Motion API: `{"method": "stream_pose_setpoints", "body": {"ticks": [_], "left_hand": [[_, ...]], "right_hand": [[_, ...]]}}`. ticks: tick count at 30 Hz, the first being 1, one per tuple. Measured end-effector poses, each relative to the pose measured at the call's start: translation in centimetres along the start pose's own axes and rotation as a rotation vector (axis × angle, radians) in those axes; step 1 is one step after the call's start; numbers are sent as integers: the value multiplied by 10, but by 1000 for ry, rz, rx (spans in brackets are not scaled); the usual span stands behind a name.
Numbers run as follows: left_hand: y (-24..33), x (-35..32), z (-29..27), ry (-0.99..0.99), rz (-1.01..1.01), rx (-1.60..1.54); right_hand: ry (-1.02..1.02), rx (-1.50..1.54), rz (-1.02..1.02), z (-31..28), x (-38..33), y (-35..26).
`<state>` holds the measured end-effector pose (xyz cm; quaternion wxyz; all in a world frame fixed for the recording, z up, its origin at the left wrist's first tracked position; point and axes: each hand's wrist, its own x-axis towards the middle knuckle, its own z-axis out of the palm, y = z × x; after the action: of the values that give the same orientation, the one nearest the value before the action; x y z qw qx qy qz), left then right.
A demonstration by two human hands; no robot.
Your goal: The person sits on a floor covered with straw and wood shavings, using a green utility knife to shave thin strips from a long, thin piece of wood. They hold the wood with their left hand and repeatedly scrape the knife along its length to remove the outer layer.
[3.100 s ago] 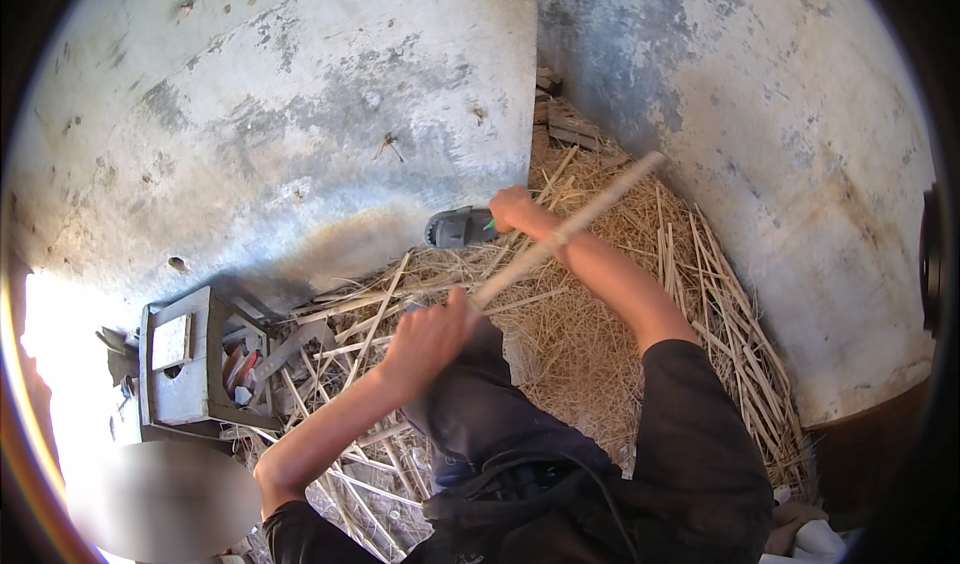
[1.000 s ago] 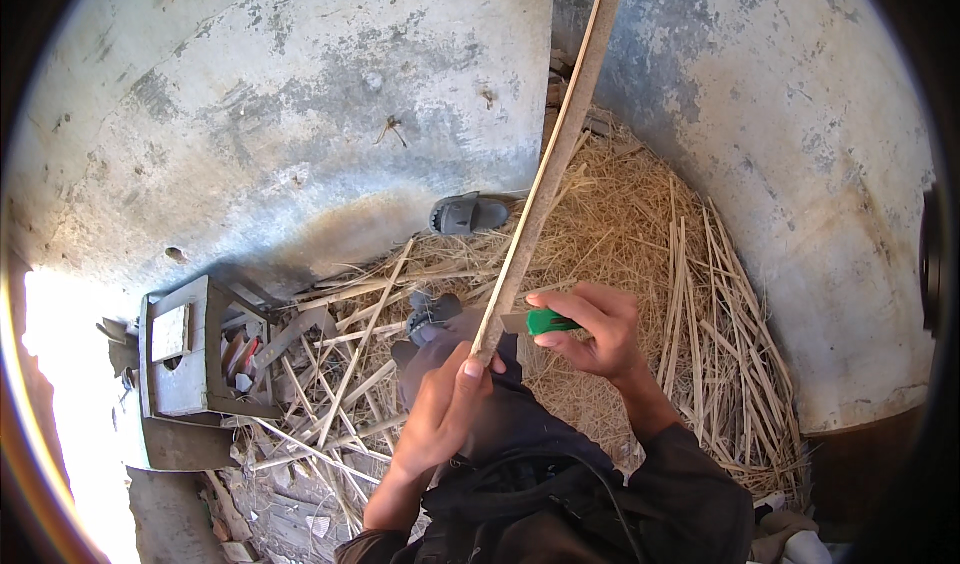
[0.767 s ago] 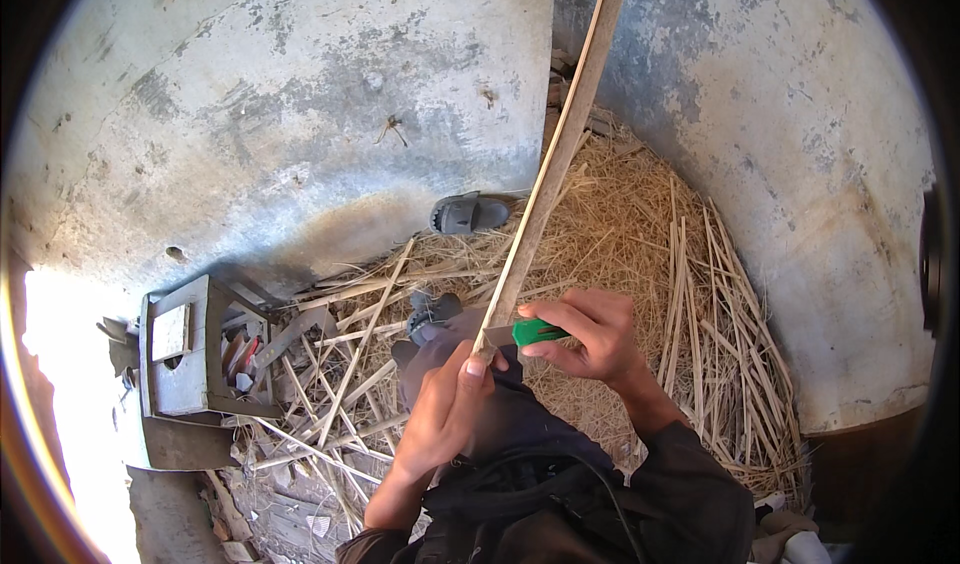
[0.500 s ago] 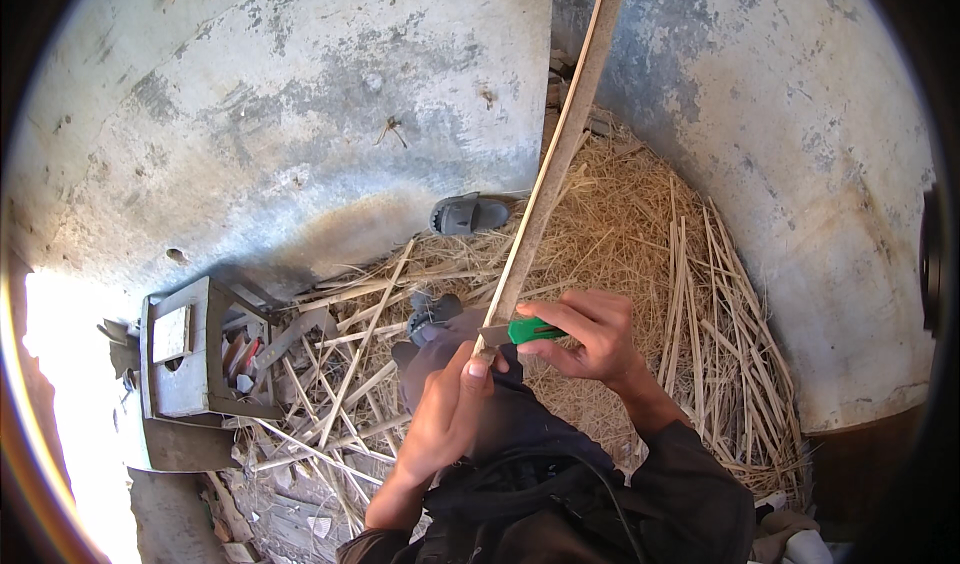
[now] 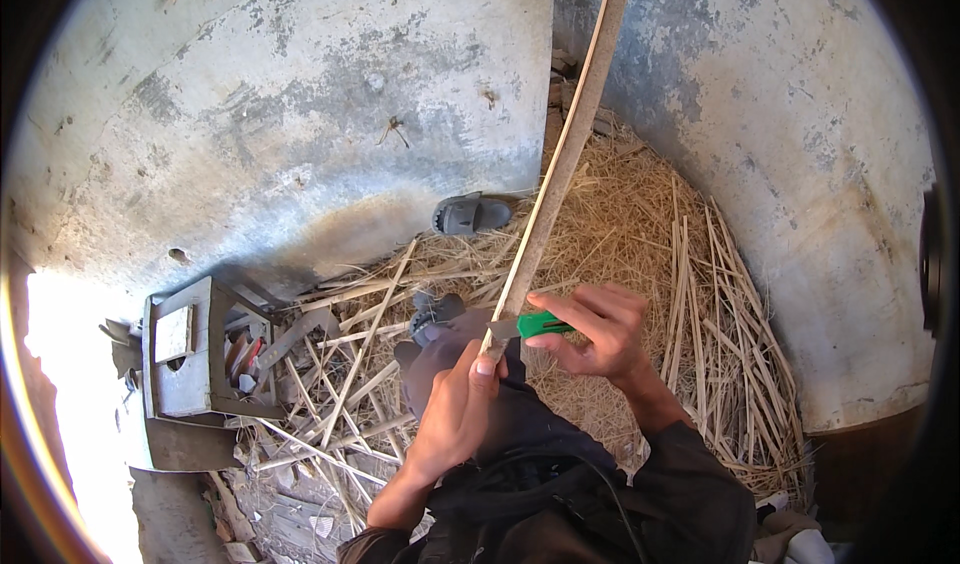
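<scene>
A long, narrow wooden strip (image 5: 556, 179) slants from my lap up past the top of the view. My left hand (image 5: 457, 404) is closed round its near end, thumb on top. In my right hand (image 5: 600, 334) is a green-handled utility knife (image 5: 543, 325), gripped between thumb and fingers. Its blade points left and lies across the strip, just beyond my left thumb. The strip shows a pale cut edge on its left and a greyish-brown face on its right.
Straw and shavings (image 5: 620, 224) cover the floor, with a pile of thin strips (image 5: 725, 354) at right. More loose sticks (image 5: 350, 394) lie at left beside a wooden box (image 5: 205, 349) holding odds and ends. A grey slipper (image 5: 471, 214) lies by the worn wall (image 5: 330, 94).
The knife and my right hand have shifted slightly to the right. The near end of the strip and my left hand have also moved a little right.
</scene>
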<state>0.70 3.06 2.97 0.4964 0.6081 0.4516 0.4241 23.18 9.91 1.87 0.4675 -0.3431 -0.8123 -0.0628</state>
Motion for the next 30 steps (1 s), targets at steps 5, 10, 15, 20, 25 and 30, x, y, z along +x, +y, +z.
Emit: {"method": "stream_pose_setpoints", "body": {"ticks": [5,10,15,20,25,30], "left_hand": [[-4,-2,0,-6,-20,28],[-5,-1,-1,15,-7,70],[-5,-2,-3,-6,-9,38],[-2,-2,-1,-16,-19,42],[-1,-4,-1,-10,-34,90],[-6,-7,1,3,9,167]], "right_hand": [[30,-11,52,-1,0,6],[15,-10,42,0,3,4],[41,87,72,6,1,7],[58,-39,16,3,1,6],[55,-67,-11,2,-2,8],[266,-77,185,7,-18,30]]}}
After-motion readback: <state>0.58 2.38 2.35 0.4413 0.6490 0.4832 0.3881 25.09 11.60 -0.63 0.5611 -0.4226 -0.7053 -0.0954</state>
